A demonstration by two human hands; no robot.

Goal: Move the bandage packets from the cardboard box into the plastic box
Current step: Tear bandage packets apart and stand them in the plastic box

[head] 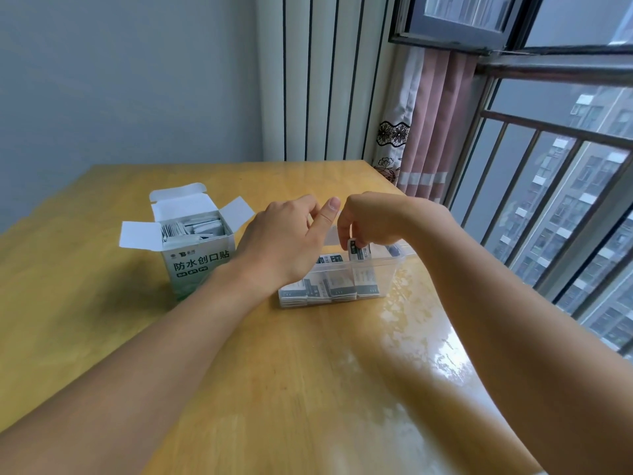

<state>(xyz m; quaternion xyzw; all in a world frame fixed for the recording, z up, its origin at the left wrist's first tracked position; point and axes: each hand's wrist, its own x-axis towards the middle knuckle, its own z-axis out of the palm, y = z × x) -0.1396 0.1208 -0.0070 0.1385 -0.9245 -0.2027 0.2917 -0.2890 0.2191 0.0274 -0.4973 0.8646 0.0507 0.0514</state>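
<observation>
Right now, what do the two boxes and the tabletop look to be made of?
Cardboard box: thin printed card, matte, with folded white flaps standing open. Plastic box: clear, fairly rigid plastic; the stacked packets show through its wall. Table: yellowish wood or wood-look laminate, glossy, since it mirrors the window light near the right edge; which of the two cannot be told.

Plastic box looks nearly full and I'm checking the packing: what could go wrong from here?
1. The packet pinched by the right hand sticks up above the plastic box; it may not seat among the stacks.
2. The left hand hovers beside the cardboard box and could knock it.
</observation>
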